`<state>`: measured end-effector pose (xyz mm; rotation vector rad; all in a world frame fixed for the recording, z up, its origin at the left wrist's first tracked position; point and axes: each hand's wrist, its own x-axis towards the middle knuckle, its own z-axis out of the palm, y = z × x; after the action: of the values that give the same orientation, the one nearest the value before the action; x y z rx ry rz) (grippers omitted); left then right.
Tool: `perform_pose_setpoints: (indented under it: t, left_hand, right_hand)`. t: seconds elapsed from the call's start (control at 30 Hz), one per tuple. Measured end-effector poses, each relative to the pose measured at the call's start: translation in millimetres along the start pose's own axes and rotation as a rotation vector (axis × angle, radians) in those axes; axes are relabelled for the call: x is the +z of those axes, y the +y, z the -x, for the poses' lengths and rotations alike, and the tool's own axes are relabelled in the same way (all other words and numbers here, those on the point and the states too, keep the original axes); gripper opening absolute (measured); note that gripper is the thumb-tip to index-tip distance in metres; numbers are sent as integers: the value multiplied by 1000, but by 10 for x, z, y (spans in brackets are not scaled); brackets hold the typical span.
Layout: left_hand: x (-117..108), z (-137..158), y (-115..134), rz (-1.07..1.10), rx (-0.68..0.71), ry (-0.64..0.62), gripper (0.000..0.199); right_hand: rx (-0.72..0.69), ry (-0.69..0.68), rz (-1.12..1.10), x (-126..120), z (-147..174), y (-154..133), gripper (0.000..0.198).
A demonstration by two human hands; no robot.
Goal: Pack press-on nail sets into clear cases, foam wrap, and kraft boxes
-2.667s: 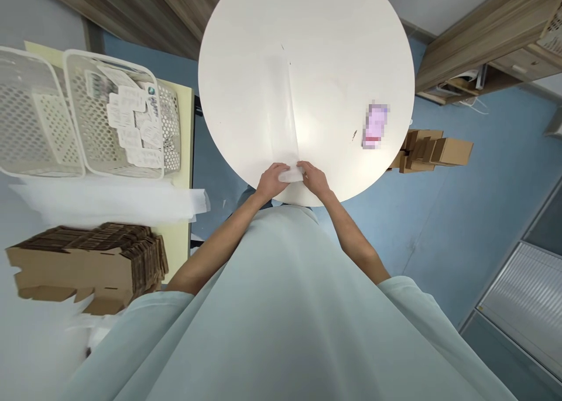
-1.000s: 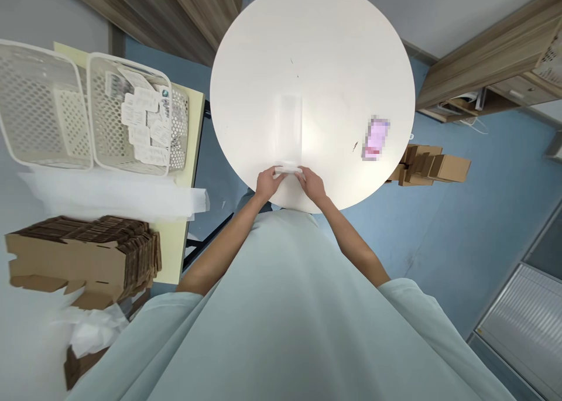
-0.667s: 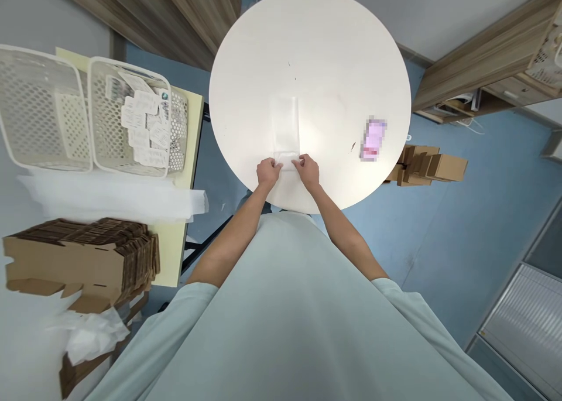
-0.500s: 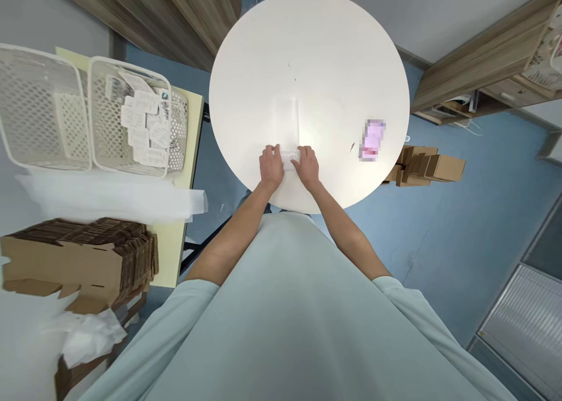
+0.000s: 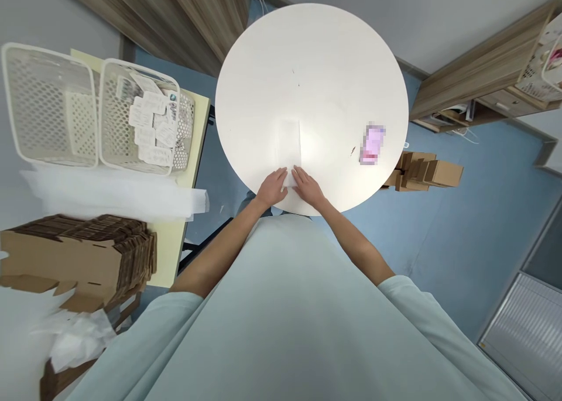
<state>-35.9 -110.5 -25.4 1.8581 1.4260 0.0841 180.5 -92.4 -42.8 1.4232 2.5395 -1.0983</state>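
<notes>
A thin white, slightly see-through sheet lies flat on the round white table, its long side pointing away from me. At its near end, close to the table's front edge, is a small whitish folded or rolled part; what is inside cannot be made out. My left hand rests on the left side of this part, fingers stretched forward and thumb apart. From the right, my right hand lies on it with fingers extended, tips close to those of my left hand.
A pixelated pink object lies at the table's right. On a side table at left stand two white baskets, one holding white packets, plus white foam sheets and flattened cartons. Brown boxes are beyond the table's right edge.
Both hands have come closer together and flattened over the sheet's near end, where they earlier gripped its two sides. The view has shifted slightly.
</notes>
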Motion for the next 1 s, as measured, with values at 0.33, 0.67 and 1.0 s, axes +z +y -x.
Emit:
perform_pose_setpoints:
  t: [0.33,0.67,1.0]
  left_hand:
    - [102,302,125,153,-196,7,59]
    - [-168,-175,42,178,-670,56,22]
    - [-177,-271,194,8,-290,159,49]
  right_hand:
    - [53,18,-41,78,356,-177,53]
    - [510,126,-207,-128,-356,-129,27]
    - [128,113,19,-328,-504,-170,38]
